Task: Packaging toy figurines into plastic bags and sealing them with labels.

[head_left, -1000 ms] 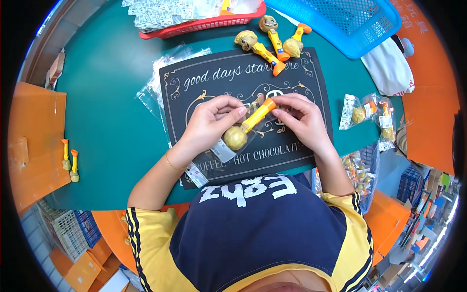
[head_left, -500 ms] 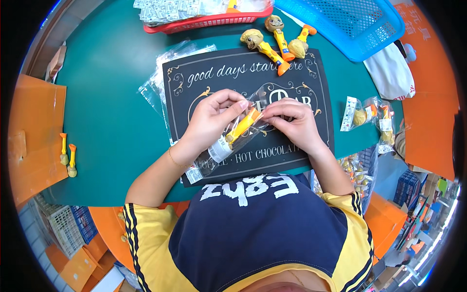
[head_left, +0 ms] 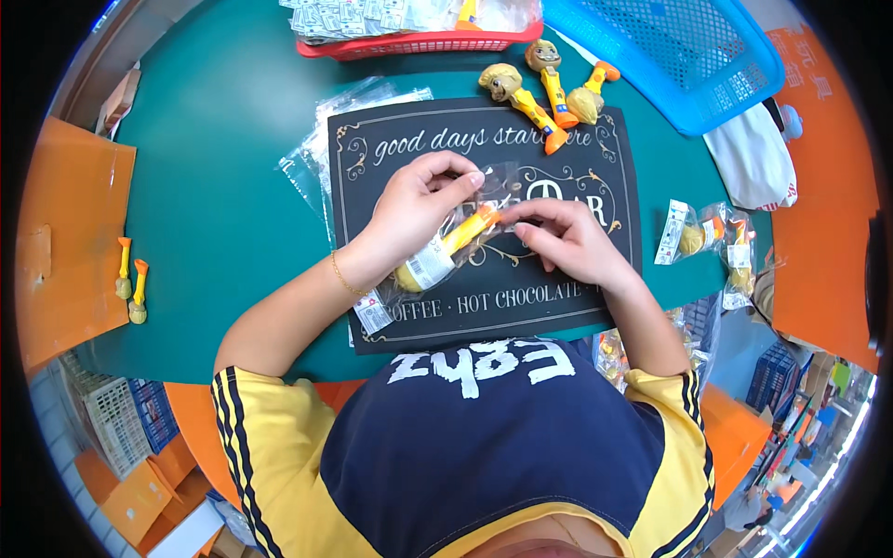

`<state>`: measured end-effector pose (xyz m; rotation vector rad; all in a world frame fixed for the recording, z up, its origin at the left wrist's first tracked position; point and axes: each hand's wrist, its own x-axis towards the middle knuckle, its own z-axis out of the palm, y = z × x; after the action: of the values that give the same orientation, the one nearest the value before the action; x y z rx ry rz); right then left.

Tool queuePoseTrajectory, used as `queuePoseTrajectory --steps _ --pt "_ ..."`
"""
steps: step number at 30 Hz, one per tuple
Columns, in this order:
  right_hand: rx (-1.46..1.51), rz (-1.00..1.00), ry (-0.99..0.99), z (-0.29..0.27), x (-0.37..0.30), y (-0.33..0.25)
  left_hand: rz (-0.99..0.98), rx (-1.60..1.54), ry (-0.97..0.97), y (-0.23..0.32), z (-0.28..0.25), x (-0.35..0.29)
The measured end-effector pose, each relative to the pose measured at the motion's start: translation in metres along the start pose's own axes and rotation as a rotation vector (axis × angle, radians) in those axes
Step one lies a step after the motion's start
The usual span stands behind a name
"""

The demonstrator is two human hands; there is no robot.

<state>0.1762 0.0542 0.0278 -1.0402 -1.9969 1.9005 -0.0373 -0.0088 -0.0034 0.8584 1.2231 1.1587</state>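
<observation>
Over the black printed mat (head_left: 502, 321), my left hand (head_left: 423, 209) pinches the edge of a clear plastic bag between thumb and fingers. Inside the bag lies a yellow character-head toy (head_left: 468, 232) with an orange end, slanting up to the right. A white label (head_left: 428, 267) covers part of it near the rounded head. My right hand (head_left: 567, 244) is at the orange end, index finger stretched to it and thumb a little apart. Whether that finger presses the bag or the toy is unclear. Three unbagged toys (head_left: 555, 88) lie at the mat's far edge.
Flat clear bags (head_left: 307, 172) lie beside the mat. A red basket (head_left: 419, 45) of labelled bags and a blue basket (head_left: 688, 116) stand at the back. Bagged toys (head_left: 698, 239) rest at right, two loose toys (head_left: 138, 293) at left by an orange board (head_left: 70, 242).
My right hand has loosened its pinch on the bag and its thumb has drawn away from the index finger. The toy's rounded head now shows below the label.
</observation>
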Motion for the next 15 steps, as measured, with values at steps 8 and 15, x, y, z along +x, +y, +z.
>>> queuePoseTrajectory --steps 8,15 --pt "-0.101 -0.118 0.206 0.008 -0.001 0.005 0.001 -0.059 0.122 0.011 0.020 -0.005" --pt "0.160 -0.010 0.022 -0.008 -0.007 0.008 -0.091 0.106 0.029 0.025 0.011 -0.006"
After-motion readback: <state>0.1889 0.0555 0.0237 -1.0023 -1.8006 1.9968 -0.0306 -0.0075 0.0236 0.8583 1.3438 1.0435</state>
